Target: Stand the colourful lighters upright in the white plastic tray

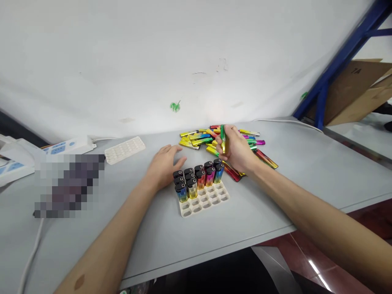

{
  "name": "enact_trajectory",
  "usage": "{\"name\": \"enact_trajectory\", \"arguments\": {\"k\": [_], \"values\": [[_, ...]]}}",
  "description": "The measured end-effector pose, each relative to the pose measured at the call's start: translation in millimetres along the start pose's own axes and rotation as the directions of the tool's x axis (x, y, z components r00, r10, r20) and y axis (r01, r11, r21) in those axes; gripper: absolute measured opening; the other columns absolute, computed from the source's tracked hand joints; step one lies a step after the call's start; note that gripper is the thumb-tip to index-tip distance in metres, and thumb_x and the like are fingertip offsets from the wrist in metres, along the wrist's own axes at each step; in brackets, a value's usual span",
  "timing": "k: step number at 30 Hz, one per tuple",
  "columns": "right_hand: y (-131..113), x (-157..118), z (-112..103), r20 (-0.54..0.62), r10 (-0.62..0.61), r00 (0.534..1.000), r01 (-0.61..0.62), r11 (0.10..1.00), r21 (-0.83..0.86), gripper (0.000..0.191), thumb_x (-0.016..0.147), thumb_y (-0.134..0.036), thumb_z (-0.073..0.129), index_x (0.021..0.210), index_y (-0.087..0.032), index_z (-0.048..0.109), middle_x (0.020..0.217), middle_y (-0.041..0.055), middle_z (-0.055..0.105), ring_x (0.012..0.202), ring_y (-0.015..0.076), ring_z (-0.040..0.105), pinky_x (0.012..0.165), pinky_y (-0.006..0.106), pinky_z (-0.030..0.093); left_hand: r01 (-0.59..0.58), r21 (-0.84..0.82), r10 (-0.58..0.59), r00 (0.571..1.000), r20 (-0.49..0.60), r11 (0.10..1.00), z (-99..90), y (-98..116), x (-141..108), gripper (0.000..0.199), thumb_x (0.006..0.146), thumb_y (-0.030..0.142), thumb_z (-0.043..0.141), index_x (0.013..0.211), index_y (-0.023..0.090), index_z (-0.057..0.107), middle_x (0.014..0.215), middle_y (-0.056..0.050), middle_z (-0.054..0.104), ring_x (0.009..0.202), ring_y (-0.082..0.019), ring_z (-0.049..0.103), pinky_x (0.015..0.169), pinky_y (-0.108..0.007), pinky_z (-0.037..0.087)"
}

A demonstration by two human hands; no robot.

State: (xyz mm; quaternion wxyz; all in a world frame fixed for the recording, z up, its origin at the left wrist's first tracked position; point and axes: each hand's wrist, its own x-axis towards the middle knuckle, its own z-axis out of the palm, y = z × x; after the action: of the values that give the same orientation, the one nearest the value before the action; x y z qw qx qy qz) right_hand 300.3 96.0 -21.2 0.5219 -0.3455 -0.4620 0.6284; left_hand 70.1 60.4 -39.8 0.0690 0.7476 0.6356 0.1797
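Observation:
A white tray [204,203] with rows of oval holes lies on the grey table. Several black-topped lighters [192,188] stand upright in its back and left holes; the front right holes are bare. My left hand [167,165] rests beside the tray's back left corner, fingers apart, holding nothing. In my right hand [234,147], a green and gold lighter [224,141] is gripped upright above a loose pile. That pile of shiny coloured lighters [200,141] lies behind the tray and partly under my right hand.
A second white holed tray [125,150] lies at the back left. Left of it are power strips [61,148] and a blurred dark object [73,185] with a cable. A white wall stands behind; a blue metal frame [321,98] and cardboard [352,87] are at right.

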Motion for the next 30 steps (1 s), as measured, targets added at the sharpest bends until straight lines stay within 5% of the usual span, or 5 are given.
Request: {"name": "enact_trajectory", "arguments": {"k": [3, 9, 16, 27, 30], "values": [[-5.7, -2.1, -1.9, 0.066, 0.085, 0.994, -0.086, 0.996, 0.020, 0.043, 0.088, -0.066, 0.057, 0.087, -0.024, 0.051, 0.060, -0.0076, 0.043, 0.041, 0.0056, 0.030, 0.039, 0.021, 0.012, -0.019, 0.066, 0.010, 0.992, 0.125, 0.998, 1.9, -3.7, -1.6, 0.052, 0.097, 0.043, 0.042, 0.137, 0.011, 0.052, 0.154, -0.018, 0.045, 0.147, -0.032, 0.036, 0.121, -0.047, 0.030], [-6.2, -6.3, 1.1, 0.081, 0.172, 0.982, -0.169, 0.985, -0.047, 0.051, 0.095, -0.059, 0.042, 0.061, -0.022, 0.043, 0.048, -0.0059, 0.033, 0.039, 0.0073, 0.019, 0.039, 0.024, 0.011, -0.021, 0.104, 0.004, 0.986, 0.166, 0.994, 0.2, -2.5, -4.6, 0.055, 0.098, 0.044, 0.040, 0.140, 0.011, 0.050, 0.159, -0.017, 0.039, 0.149, -0.030, 0.033, 0.123, -0.044, 0.028], [-5.8, -8.3, 5.0, 0.119, 0.152, 0.981, -0.141, 0.985, -0.099, 0.042, 0.094, -0.043, 0.035, 0.058, -0.022, 0.040, 0.046, -0.0054, 0.031, 0.038, 0.0081, 0.017, 0.038, 0.023, 0.009, -0.052, 0.126, 0.034, 0.989, 0.147, 0.991, 3.8, -6.2, -3.9, 0.056, 0.098, 0.045, 0.036, 0.140, 0.011, 0.050, 0.157, -0.017, 0.041, 0.147, -0.031, 0.036, 0.121, -0.044, 0.030], [-2.1, -5.9, 2.7, 0.061, 0.141, 0.988, -0.131, 0.981, -0.142, 0.051, 0.094, -0.060, 0.039, 0.060, -0.022, 0.044, 0.048, -0.0054, 0.033, 0.040, 0.0080, 0.020, 0.039, 0.024, 0.013, -0.072, 0.133, 0.055, 0.990, 0.133, 0.988, 6.2, -11.9, -2.3, 0.055, 0.097, 0.046, 0.037, 0.138, 0.013, 0.051, 0.156, -0.016, 0.043, 0.146, -0.030, 0.037, 0.121, -0.045, 0.031], [-2.3, -6.5, 3.7, 0.082, 0.151, 0.985, -0.138, 0.980, -0.141, 0.048, 0.096, -0.053, 0.037, 0.060, -0.021, 0.043, 0.048, -0.0052, 0.033, 0.039, 0.0077, 0.019, 0.039, 0.023, 0.012, -0.084, 0.130, 0.067, 0.989, 0.131, 0.988, 6.3, -12.2, -2.4, 0.056, 0.098, 0.047, 0.037, 0.138, 0.010, 0.051, 0.155, -0.019, 0.043, 0.146, -0.031, 0.037, 0.121, -0.046, 0.031]]}}
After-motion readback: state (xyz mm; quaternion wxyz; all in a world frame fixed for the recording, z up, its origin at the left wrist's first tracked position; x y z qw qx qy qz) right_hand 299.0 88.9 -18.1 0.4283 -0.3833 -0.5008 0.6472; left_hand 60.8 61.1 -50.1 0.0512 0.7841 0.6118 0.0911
